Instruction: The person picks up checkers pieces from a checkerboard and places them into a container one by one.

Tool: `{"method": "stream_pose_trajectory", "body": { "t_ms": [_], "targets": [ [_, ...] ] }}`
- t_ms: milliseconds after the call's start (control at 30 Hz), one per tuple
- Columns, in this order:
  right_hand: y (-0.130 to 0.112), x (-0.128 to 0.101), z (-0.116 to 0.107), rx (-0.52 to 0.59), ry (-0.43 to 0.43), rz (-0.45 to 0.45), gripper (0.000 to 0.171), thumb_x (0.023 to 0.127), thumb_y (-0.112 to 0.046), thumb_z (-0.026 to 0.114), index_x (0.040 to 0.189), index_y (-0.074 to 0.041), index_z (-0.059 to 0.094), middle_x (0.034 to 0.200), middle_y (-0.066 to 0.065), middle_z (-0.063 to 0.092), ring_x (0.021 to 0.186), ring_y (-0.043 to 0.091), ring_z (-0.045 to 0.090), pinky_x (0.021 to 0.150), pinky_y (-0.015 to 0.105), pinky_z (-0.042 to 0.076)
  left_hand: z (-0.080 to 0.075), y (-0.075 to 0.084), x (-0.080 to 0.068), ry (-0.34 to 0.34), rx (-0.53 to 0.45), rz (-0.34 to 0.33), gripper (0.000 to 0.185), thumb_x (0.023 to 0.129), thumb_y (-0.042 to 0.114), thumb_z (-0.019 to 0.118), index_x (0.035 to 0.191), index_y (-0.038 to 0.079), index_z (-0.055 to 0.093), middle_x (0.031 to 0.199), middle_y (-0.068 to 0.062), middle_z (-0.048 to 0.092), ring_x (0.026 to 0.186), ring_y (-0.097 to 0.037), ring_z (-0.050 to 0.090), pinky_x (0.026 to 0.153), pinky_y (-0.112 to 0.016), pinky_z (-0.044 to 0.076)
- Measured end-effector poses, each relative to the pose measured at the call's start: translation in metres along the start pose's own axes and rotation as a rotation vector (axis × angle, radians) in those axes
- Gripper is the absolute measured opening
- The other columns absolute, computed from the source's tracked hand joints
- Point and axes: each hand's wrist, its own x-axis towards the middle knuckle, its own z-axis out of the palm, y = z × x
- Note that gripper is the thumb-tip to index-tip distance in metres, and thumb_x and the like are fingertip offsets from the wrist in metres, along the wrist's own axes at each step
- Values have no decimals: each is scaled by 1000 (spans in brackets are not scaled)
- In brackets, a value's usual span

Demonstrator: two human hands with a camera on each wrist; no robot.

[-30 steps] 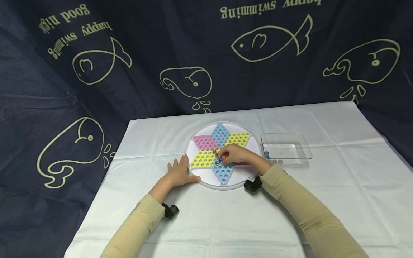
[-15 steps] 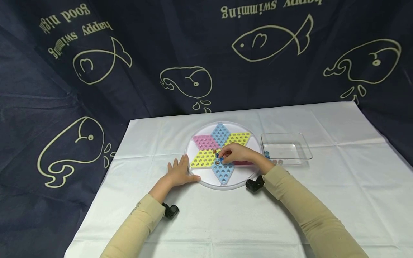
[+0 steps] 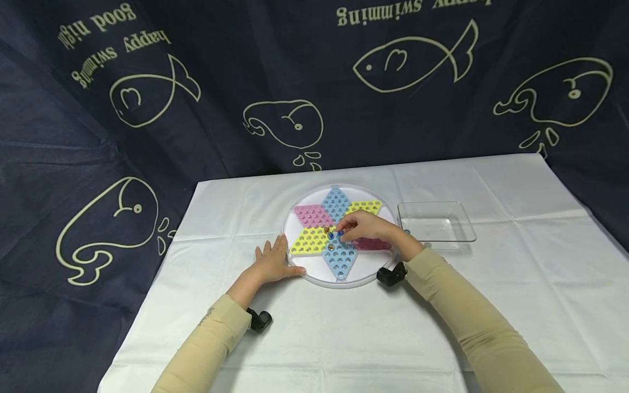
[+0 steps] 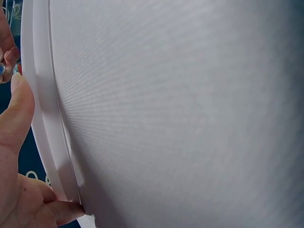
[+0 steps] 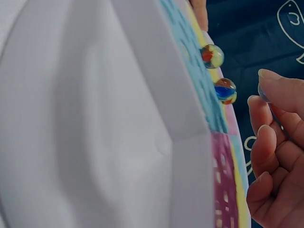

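A round white Chinese checkers board (image 3: 307, 266) with a coloured star lies on the table. My right hand (image 3: 365, 225) is over the middle of the star and pinches a blue glass marble (image 3: 340, 233) between thumb and fingertips. In the right wrist view the fingers mostly cover this marble (image 5: 263, 94). Close to it on the board sit a blue marble (image 3: 331, 236), an orange-brown marble (image 3: 326, 230) and a clear brownish marble (image 3: 331, 247). My left hand (image 3: 271, 266) rests at the board's left edge, fingers spread, its thumb (image 4: 19, 102) along the rim.
Right of the board stands a clear plastic box (image 3: 437, 241). A few marbles by its near left corner are partly hidden behind my right wrist. White cloth (image 3: 314, 338) covers the table, and a dark blue curtain (image 3: 275, 49) with fish and whale drawings hangs behind.
My right hand has moved slightly away from me and to the right, carrying the blue marble off its earlier spot on the near blue point. The left hand has stayed put.
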Motion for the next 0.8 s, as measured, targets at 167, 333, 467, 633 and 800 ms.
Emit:
{"method": "stream_pose_trajectory", "body": {
  "t_ms": [167,333,467,633,800],
  "targets": [
    [-3,-2,-9,-1,16,-19,28,79,-10,68,103,4,64,83,3,59,74,12,49,67,24,43,0,0,0,4,3,8,106,77,50,67,144,-8,7,150,-24,9,134,-50,2,106,-62,-3],
    [-5,-6,-17,17,38,-32,29,80,-10,68,105,4,63,88,5,61,75,12,51,68,25,44,0,-1,1,2,0,5,107,77,51,67,144,-7,7,150,-24,9,134,-50,2,106,-62,-4],
    [-7,-9,-24,33,54,-17,31,80,-11,68,107,5,62,89,5,61,76,13,51,70,28,45,0,-1,1,1,-2,2,108,76,51,67,144,-7,7,150,-24,9,135,-49,2,106,-62,-4],
    [-7,-13,-34,59,83,16,35,81,-12,67,111,5,61,88,3,62,75,13,51,70,31,45,1,0,1,4,-2,2,107,76,51,67,144,-8,7,150,-24,10,134,-50,2,106,-62,-4],
    [-6,-19,-43,90,114,26,38,81,-13,66,114,6,59,96,8,63,80,13,52,77,37,48,1,-1,1,1,-5,1,107,77,50,67,143,-8,7,150,-24,9,134,-50,2,105,-62,-4]
  ]
}}
